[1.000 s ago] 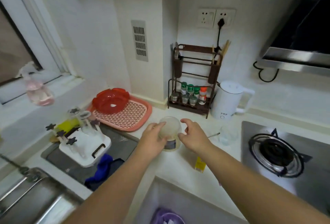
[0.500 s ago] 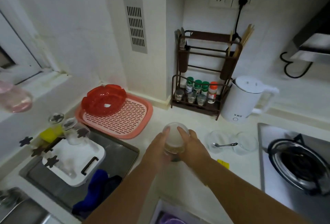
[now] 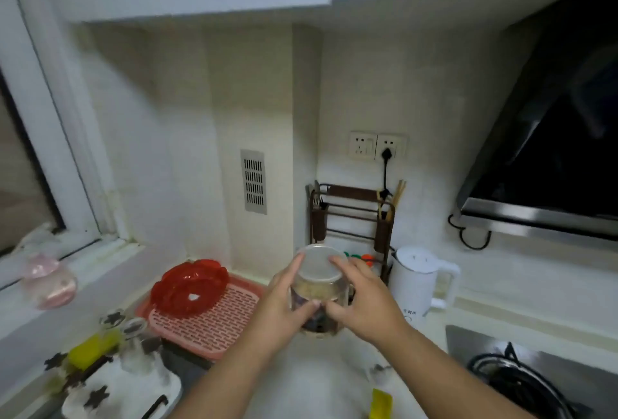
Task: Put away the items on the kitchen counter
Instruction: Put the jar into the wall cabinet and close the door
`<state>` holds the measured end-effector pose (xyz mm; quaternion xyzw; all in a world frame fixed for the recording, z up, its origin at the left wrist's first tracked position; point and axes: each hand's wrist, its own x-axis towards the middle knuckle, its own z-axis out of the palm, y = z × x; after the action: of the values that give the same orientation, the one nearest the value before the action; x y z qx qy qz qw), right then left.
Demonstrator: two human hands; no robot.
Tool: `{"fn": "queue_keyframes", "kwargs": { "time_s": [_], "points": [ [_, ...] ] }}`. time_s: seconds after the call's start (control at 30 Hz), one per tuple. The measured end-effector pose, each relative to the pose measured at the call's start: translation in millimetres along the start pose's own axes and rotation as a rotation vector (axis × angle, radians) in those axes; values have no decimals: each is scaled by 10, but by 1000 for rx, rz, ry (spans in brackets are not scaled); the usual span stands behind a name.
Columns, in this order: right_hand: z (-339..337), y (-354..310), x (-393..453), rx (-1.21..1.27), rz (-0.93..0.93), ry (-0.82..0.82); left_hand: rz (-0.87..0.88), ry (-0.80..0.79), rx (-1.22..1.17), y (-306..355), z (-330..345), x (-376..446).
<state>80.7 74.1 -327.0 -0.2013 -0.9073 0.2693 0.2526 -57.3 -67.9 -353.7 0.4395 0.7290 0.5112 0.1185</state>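
On the far left a pink spray bottle stood on the windowsill, and a red bowl lay upturned on a pink draining tray, probably to dry. In the centre, we held a lidded clear jar raised above the counter, our left hand and right hand each curled round one side, seemingly to carry it safely toward storage. A white electric kettle stood to the right.

We hold a clear jar with both hands, left hand and right hand curled round its sides, in front of the brown rack. Its lid looks whitish, contents blurred. White kettle stands right of the rack, red tray to its left.
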Motion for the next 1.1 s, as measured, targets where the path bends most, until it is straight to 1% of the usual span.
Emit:
{"fn": "queue_keyframes", "kwargs": {
  "time_s": [0.1, 0.17, 0.27, 0.37, 0.5, 0.63, 0.73, 0.9, 1.1],
  "points": [
    [-682, -464, 132, 31, -64, 117, 93, 56, -103, 880, -285, 101],
    [-1112, -777, 187, 51, -102, 208, 144, 43, -121, 1435, -446, 155],
    [-1689, -1189, 250, 56, -174, 351, 287, 44, -164, 2163, -678, 243],
    [-2166, -1499, 272, 44, -235, 456, 390, 57, -145, 2749, -854, 273],
    [-2668, -1857, 288, 63, -332, 545, 503, 128, -78, 3432, -1044, 269],
    [-2976, -2128, 472, 60, -367, 594, 545, 144, -124, 3847, -1182, 407],
    [-3134, -2244, 668, 61, -373, 626, 578, 158, -140, 4029, -1286, 624],
    [-3325, -2330, 1074, 47, -363, 670, 637, 117, -176, 4206, -1424, 1104],
    [-3489, -2412, 1551, 10, -353, 741, 665, 127, -179, 4346, -1586, 1640]
  ]
}}
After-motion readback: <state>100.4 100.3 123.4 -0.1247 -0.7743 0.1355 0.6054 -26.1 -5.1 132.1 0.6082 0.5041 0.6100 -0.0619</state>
